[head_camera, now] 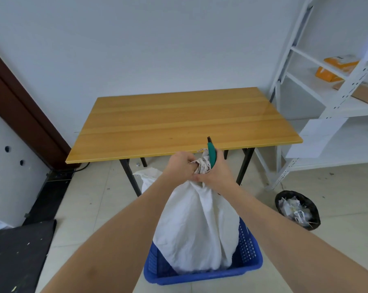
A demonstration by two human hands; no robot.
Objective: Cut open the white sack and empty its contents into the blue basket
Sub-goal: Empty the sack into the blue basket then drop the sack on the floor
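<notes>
A full white sack (196, 227) stands upright inside the blue basket (247, 244) on the floor, in front of the table. My left hand (179, 166) grips the bunched, tied neck of the sack. My right hand (217, 173) holds a green-handled cutter (211, 156) against that neck, its dark tip pointing up past the table's front edge. The lower part of the cutter is hidden in my right hand.
A wooden table (178, 121) stands just behind the sack. Another white bag (146, 176) lies under the table. A black bin (297, 209) with scraps sits on the floor at the right, below a white shelf rack (335, 98). A black mat (16, 250) lies at the left.
</notes>
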